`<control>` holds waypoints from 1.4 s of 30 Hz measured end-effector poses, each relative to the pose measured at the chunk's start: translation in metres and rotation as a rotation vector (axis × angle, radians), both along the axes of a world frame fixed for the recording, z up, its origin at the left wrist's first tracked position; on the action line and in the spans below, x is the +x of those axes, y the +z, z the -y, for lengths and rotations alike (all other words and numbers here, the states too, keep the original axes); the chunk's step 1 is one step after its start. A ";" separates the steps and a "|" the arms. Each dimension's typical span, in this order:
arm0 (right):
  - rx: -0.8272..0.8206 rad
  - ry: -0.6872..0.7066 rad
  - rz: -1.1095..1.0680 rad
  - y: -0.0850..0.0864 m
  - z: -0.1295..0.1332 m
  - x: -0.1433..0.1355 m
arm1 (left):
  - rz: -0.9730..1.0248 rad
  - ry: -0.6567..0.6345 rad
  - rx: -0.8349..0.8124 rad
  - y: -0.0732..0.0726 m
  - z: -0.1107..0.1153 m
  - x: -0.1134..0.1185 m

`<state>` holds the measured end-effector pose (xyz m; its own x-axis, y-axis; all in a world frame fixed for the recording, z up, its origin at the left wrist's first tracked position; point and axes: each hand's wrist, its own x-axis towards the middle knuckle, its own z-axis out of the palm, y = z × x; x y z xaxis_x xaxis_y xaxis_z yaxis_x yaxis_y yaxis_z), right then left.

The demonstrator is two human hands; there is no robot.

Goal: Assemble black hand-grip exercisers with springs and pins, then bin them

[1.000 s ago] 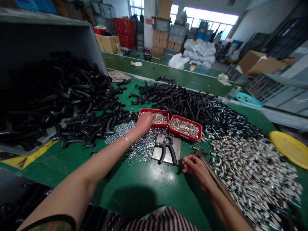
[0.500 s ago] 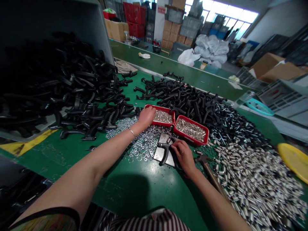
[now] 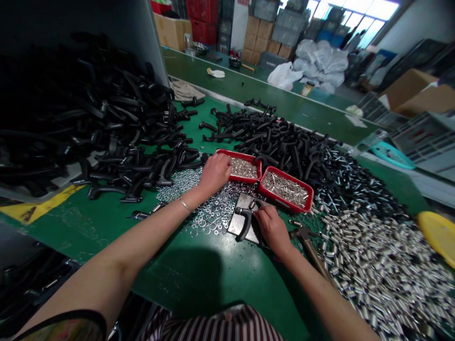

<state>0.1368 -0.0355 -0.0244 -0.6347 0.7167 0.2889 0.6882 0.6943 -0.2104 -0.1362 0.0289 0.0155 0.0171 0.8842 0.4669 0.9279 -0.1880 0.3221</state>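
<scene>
touching black handle; right hand

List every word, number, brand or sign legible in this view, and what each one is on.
No text is legible.
Red sign on the pillar: cut off and blurred.
Pale lettering on the dark grey box: too small.
Red marking on the grey crate at right: blurred.
Jar: too small to tell.

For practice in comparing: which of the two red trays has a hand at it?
The left red tray: the left hand covers part of it, whereas no hand reaches the right red tray.
</scene>
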 end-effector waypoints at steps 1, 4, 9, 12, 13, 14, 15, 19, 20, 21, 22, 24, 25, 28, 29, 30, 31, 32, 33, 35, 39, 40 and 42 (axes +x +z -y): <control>-0.006 0.010 0.033 0.002 0.001 0.000 | 0.027 -0.025 0.005 0.001 0.011 0.003; -0.045 0.029 0.085 0.006 0.000 -0.004 | 0.088 -0.115 -0.048 0.001 0.044 0.019; -0.199 0.019 -0.060 0.020 -0.010 -0.003 | 0.126 -0.220 -0.150 -0.012 0.084 0.035; -0.260 -0.059 -0.191 0.033 -0.002 0.036 | 0.229 -0.189 -0.228 -0.019 0.098 0.025; -0.235 -0.126 -0.192 0.036 0.006 0.056 | 0.284 -0.160 -0.269 -0.021 0.102 0.020; -0.195 -0.202 -0.150 0.038 0.016 0.078 | 0.344 -0.130 -0.313 -0.022 0.106 0.014; -0.150 -0.247 -0.060 0.038 0.028 0.101 | 0.403 -0.102 -0.351 -0.022 0.108 0.009; -0.032 -0.285 0.296 0.027 0.068 0.172 | 0.638 -0.081 -0.395 -0.021 0.106 0.009; -0.031 -0.288 0.326 0.025 0.073 0.181 | 0.698 -0.104 -0.396 -0.020 0.102 0.014; -0.036 -0.289 0.339 0.023 0.075 0.186 | 0.755 -0.134 -0.404 -0.019 0.098 0.019; -0.038 -0.294 0.339 0.024 0.074 0.188 | 0.803 -0.166 -0.417 -0.018 0.094 0.025; -0.015 -0.330 0.285 0.030 0.070 0.186 | 0.838 -0.210 -0.430 -0.018 0.088 0.034; -0.008 -0.355 0.229 0.034 0.068 0.182 | 0.822 -0.217 -0.418 -0.018 0.087 0.036; -0.186 -0.385 0.044 0.050 0.066 0.162 | 0.740 -0.199 -0.357 -0.019 0.089 0.033; -0.305 -0.366 0.004 0.055 0.067 0.152 | 0.732 -0.193 -0.359 -0.019 0.090 0.031; -0.426 -0.335 -0.019 0.060 0.068 0.139 | 0.737 -0.190 -0.376 -0.020 0.092 0.029; -0.522 -0.306 -0.033 0.066 0.068 0.126 | 0.746 -0.190 -0.401 -0.019 0.093 0.027; -0.580 -0.285 -0.051 0.071 0.068 0.112 | 0.755 -0.190 -0.424 -0.019 0.093 0.027; -0.604 -0.272 -0.077 0.076 0.067 0.098 | 0.758 -0.190 -0.441 -0.018 0.093 0.027; -0.593 -0.261 -0.144 0.085 0.062 0.072 | 0.745 -0.191 -0.453 -0.015 0.092 0.028; -0.573 -0.242 -0.165 0.085 0.044 0.040 | 0.686 -0.222 -0.434 -0.013 0.088 0.032; -0.628 -0.230 -0.135 0.082 0.041 0.037 | 0.672 -0.226 -0.428 -0.014 0.087 0.032; -0.764 -0.216 -0.119 0.076 0.036 0.036 | 0.646 -0.226 -0.418 -0.016 0.084 0.031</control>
<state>0.1725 -0.0718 0.0520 -0.4554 0.8468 -0.2747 0.7340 0.1826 -0.6541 -0.1048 -0.0555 -0.0007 0.0556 0.9955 0.0764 0.4878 -0.0939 0.8679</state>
